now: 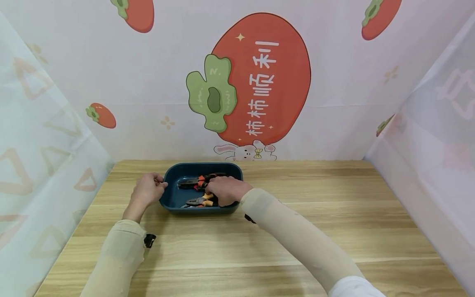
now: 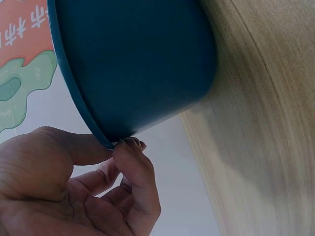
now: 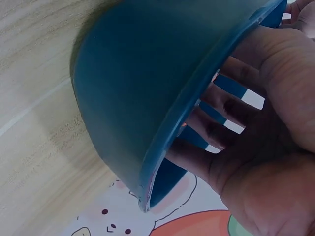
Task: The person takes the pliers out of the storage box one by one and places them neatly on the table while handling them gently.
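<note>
Dark blue tub (image 1: 200, 210): It is standing on the wooden tabletop (image 1: 237, 255), close to the back edge, left of the middle.
Pliers in the tub: Red-and-black pliers (image 1: 201, 179) are lying toward the back, with their metal heads pointing left. Yellow-handled pliers (image 1: 208, 196) are lying nearer the front wall. The right hand (image 1: 229, 190) is covering part of the heap, so I cannot count how many there are.
Left hand (image 1: 147, 190): It is pinching the tub's left rim, thumb and pointing finger together on it. The other fingers are curling below and are not holding any tool.
Right hand: It is leaning over the right side of the tub, with its fingers down inside. They are looking long and spread apart in the right wrist view, but their tips are hiding behind the tub's wall. I cannot tell if they are gripping pliers or only touching them.
Step now: One hand seems to be steadying the tub while the other is working among the pliers.
Next move: I think lifting a pair would be needing a snug grip on its handles, with the left hand keeping the tub from sliding.
Tricky bit: The pliers are lying close together, so one could be catching on another.
</note>
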A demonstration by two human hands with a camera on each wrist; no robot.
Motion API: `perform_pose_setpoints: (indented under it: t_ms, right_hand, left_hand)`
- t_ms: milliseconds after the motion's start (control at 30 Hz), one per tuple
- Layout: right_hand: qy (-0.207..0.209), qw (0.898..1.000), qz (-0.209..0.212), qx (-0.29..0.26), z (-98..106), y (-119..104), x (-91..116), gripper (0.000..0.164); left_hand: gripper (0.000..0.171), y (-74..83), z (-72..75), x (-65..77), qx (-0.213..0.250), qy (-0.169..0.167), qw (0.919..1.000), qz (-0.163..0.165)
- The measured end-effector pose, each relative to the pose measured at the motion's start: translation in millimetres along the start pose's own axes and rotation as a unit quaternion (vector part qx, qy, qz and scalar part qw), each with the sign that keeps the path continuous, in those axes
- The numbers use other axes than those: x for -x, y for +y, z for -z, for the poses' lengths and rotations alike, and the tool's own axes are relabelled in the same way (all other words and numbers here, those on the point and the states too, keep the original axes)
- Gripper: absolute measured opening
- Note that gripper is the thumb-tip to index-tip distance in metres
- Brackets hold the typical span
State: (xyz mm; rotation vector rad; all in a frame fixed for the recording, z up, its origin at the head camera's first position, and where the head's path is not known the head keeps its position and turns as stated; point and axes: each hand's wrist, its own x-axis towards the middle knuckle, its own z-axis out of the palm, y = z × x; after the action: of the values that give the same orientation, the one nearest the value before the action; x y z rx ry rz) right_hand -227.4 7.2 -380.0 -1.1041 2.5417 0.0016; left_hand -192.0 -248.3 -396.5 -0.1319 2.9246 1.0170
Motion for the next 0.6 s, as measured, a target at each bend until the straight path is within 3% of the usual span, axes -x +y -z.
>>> perform_pose_setpoints:
  t_ms: [600]
  right_hand:
    - [0.073, 0.997, -0.008, 0.016, 21, 5, 18, 0.058]
  left_hand:
    - [0.024, -1.6, 1.3, -0.4, 0.007, 0.001, 1.0000, -0.003]
